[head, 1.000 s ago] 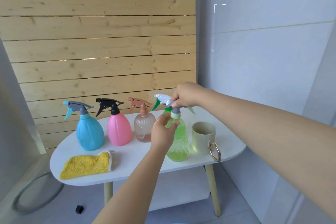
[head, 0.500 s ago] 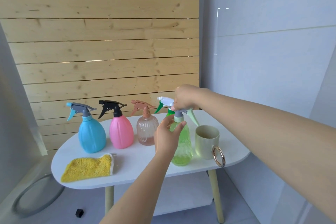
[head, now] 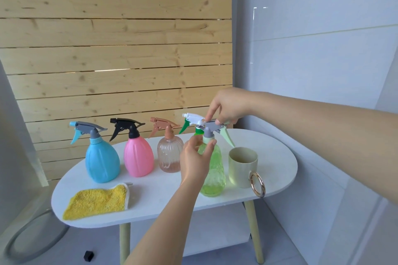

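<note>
Just right of the frame's centre, the green spray bottle (head: 215, 170) stands upright on the white table (head: 277, 157), just beside a pale cup (head: 242, 168) on its right. The left hand (head: 195, 161) curls its fingers and thumb round the bottle's neck and shoulder, while the right hand (head: 228, 105) comes in from the right edge and pinches the grey spray head (head: 212, 126) on top with bent fingertips. A white trigger head (head: 193, 118) behind them probably belongs to another bottle hidden by the hands.
</note>
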A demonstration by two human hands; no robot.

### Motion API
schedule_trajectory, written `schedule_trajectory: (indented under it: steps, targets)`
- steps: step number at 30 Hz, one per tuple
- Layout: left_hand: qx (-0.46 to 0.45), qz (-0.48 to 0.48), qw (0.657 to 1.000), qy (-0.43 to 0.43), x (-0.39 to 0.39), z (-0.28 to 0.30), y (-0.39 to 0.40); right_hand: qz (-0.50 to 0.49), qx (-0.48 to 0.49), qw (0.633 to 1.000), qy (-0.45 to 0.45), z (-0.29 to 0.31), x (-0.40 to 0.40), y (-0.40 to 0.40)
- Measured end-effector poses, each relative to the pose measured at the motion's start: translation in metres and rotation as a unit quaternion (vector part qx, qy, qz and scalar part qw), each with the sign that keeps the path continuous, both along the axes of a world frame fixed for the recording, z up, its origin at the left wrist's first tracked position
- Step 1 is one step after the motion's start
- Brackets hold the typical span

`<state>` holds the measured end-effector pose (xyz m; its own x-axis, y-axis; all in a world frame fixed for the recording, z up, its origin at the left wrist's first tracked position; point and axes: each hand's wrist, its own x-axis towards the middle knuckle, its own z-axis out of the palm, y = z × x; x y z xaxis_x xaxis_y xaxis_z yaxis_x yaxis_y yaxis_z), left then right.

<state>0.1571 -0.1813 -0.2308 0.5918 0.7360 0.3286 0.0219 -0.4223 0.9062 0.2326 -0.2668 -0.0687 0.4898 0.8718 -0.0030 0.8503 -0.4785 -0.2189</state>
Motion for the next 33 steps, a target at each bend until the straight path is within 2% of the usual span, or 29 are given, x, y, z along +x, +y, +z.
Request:
schedule_trajectory:
  steps: [4, 9, 13, 15, 17, 20, 24, 28, 30, 33]
  targets:
    - [-0.013, -0.040, 0.999, 0.026, -0.003, -0.008, 0.001, 0.000, 0.009, 0.999, 0.043, -0.001, -0.004, -0.001]
    - [0.017, -0.112, 0.992, 0.054, -0.018, -0.028, 0.002, 0.021, -0.081, 0.996, 0.040, 0.008, -0.012, 0.008]
    - [-0.031, -0.130, 0.990, 0.054, -0.019, -0.028, 0.007, 0.020, -0.120, 0.984, 0.130, 0.013, -0.011, 0.006]
    - [-0.034, -0.132, 0.989, 0.062, -0.019, -0.028, 0.008, 0.029, -0.129, 0.986, 0.099, 0.014, -0.012, 0.004]
    - [-0.030, -0.129, 0.989, 0.067, -0.019, -0.028, 0.009, 0.044, -0.132, 0.990, 0.030, 0.013, -0.013, 0.006]
    - [-0.025, -0.122, 0.990, 0.068, -0.019, -0.028, 0.007, 0.046, -0.107, 0.991, -0.058, 0.005, -0.014, 0.015]
    - [-0.024, -0.119, 0.990, 0.070, -0.019, -0.030, 0.007, -0.004, -0.050, 0.997, -0.065, 0.000, -0.017, 0.030]
    - [-0.020, -0.115, 0.991, 0.068, -0.019, -0.032, 0.009, -0.056, -0.002, 0.989, -0.136, -0.010, -0.018, 0.042]
    - [-0.019, -0.118, 0.991, 0.067, -0.019, -0.031, 0.008, -0.050, 0.020, 0.992, -0.118, -0.015, -0.015, 0.041]
    - [-0.012, -0.117, 0.991, 0.070, -0.019, -0.029, 0.008, 0.005, 0.066, 0.997, -0.026, -0.015, -0.006, 0.029]
